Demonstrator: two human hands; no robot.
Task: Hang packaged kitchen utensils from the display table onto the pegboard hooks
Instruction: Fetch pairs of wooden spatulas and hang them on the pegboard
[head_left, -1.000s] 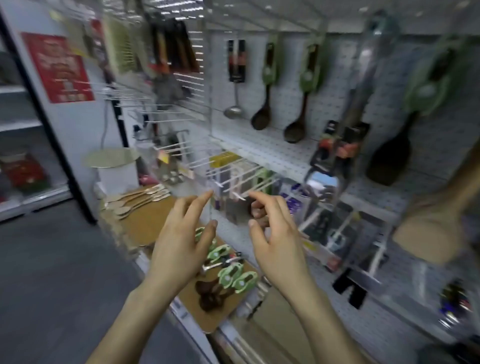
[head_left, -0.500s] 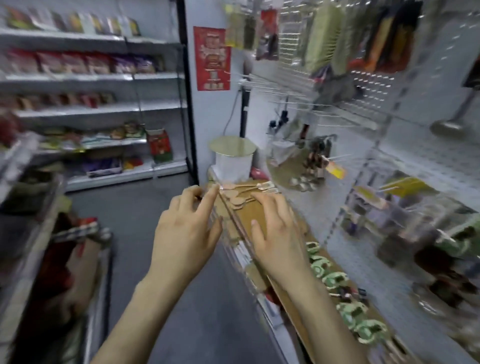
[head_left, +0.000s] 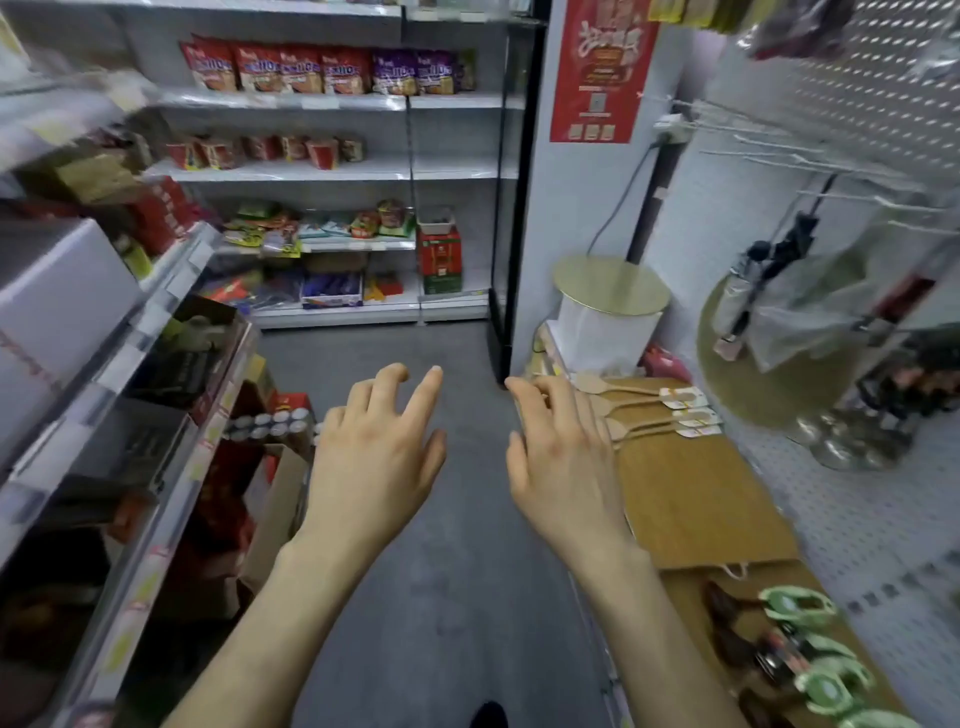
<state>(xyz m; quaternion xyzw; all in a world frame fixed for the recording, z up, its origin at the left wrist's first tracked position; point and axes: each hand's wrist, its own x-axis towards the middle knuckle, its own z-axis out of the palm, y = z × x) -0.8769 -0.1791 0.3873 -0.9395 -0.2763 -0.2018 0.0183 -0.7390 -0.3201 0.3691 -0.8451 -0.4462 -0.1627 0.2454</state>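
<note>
Aisle view, head camera looking down.

- Left hand (head_left: 371, 457): held out over the grey floor (head_left: 457, 545), back up. Grip wide, fingers spread and slightly bent, holding nothing.
- Right hand (head_left: 561, 462): held out beside the left, at the near-left edge of the bench (head_left: 696, 499). Grip wide, fingers loose, holding nothing. Fingertips overlap the bowl ends of the wooden spoons (head_left: 639, 410) in this view; cannot tell if they touch.
- The 2 hands are apart, floor showing between them.
- Wooden spoons: lying flat in a row at the far end of the brown bench, handles pointing right, each with a white and yellow tag at the handle end.
- Dark spoons on green cards (head_left: 795, 639): lying flat in a row at the near end of the bench, lower right, well apart from both hands.
- Pegboard (head_left: 872, 88): white, perforated, rising along the right side behind the bench. Long wire hooks (head_left: 769, 156) stick out from it towards the aisle; the upper ones are bare.
- White bin with a gold lid (head_left: 610, 291): stands beyond the wooden spoons, against the wall.
- Red poster (head_left: 602, 67): on the wall above the bin.
- Shelves of snack packets (head_left: 322, 67): across the far end of the aisle; more stocked shelves run down the left, blurred.
</note>
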